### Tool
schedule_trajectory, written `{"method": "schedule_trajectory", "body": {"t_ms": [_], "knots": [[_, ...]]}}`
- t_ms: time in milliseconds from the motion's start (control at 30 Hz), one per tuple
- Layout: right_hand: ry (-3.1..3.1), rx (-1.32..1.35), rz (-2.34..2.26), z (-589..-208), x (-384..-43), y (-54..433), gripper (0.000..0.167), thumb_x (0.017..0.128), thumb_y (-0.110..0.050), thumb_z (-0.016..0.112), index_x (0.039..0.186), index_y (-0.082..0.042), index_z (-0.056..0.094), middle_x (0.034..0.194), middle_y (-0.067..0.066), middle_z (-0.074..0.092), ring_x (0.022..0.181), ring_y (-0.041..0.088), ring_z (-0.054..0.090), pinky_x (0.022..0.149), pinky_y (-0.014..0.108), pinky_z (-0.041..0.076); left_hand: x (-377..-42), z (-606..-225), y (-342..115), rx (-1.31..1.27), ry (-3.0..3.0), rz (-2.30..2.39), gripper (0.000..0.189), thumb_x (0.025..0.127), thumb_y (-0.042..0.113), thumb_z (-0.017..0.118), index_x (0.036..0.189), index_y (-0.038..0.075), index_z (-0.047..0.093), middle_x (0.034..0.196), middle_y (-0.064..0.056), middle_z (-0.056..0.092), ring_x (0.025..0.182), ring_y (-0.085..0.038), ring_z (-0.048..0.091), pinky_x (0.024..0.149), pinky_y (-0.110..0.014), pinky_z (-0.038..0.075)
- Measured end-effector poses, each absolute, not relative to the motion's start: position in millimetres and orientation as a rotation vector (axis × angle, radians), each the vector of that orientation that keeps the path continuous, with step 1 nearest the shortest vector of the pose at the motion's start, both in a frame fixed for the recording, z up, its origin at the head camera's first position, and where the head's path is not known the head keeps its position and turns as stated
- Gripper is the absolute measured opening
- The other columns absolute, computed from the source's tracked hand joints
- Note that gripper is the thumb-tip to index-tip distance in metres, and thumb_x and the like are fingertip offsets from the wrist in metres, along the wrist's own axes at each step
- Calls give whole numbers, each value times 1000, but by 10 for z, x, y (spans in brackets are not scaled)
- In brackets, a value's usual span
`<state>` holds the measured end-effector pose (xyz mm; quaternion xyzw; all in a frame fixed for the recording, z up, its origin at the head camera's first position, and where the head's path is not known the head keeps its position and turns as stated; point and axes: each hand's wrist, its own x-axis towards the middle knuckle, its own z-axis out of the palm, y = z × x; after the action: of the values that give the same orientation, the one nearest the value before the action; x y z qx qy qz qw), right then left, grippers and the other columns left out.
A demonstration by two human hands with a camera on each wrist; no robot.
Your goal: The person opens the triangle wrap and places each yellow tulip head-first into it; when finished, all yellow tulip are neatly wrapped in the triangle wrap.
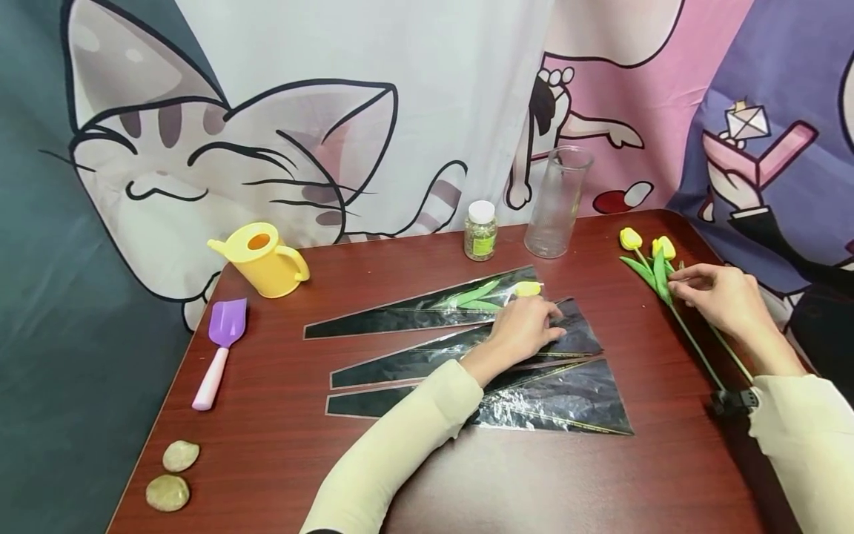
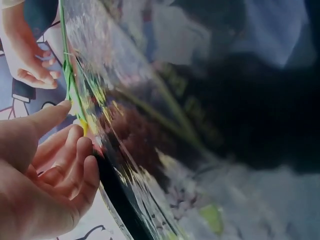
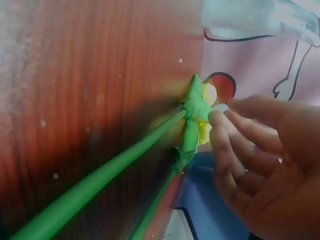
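My left hand (image 1: 523, 326) lies over the dark, clear-fronted flower sleeves, its fingers loosely bent. Thumb and fingertips stand apart in the left wrist view. Just past its knuckles, a yellow tulip (image 1: 527, 288) with green leaves (image 1: 470, 297) overlaps the farthest sleeve (image 1: 400, 315); the hand hides part of it. At the right, two artificial tulips (image 1: 630, 239) lie with their long green stems (image 1: 694, 348) toward me. My right hand (image 1: 723, 297) is beside their heads, fingertips right at a green leaf (image 3: 197, 107), with thumb and index finger apart in the right wrist view.
Two more sleeves, a middle one (image 1: 414, 363) and a near one (image 1: 554, 397), are fanned out. Behind stand a clear glass vase (image 1: 557, 204) and a white-capped jar (image 1: 481, 231). Leftward are a yellow watering can (image 1: 263, 263), a purple-and-pink shovel (image 1: 223, 341) and two stones (image 1: 168, 492).
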<state>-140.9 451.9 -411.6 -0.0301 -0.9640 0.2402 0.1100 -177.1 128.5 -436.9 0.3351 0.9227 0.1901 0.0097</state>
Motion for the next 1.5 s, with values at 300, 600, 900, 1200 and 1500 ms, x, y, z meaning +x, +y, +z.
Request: {"method": "schedule_trajectory", "body": {"t_ms": [300,600,900,1200,1500], "knots": [[-3021,-137,713,-4110,-1475,4570,42,89,-37,72,101,3,72,63,5,68,55,19,64,53,32,41,-1811,-4363,1278,989,2901,491,33,81,50,76,110,34,75,60,21,53,56,3,50,48,-21,42],[-3094,-229,1033,-4196,-1495,4472,49,87,-39,74,101,7,72,70,10,70,59,24,67,52,36,54,-1837,-4385,1260,978,2881,496,30,80,49,77,106,35,77,64,22,57,59,2,53,50,-21,43],[-2791,543,539,-4234,-1559,4485,28,72,-2,84,96,-15,76,88,2,66,81,19,57,70,23,38,-1835,-4413,1268,984,2888,487,23,82,47,76,102,36,78,90,21,70,77,-1,63,58,-22,48],[-2626,1085,287,-4284,-1742,4552,38,53,-4,92,83,-22,78,104,7,64,94,30,54,78,38,36,-1826,-4421,1256,1003,2884,516,14,82,44,77,94,36,79,88,23,69,76,0,63,57,-22,47],[-2606,1153,227,-4258,-1809,4487,33,54,-13,91,81,-27,76,103,3,66,97,26,54,66,40,37,-1811,-4395,1230,978,2890,655,5,83,39,78,87,36,79,85,23,68,71,5,56,53,-16,40]]}}
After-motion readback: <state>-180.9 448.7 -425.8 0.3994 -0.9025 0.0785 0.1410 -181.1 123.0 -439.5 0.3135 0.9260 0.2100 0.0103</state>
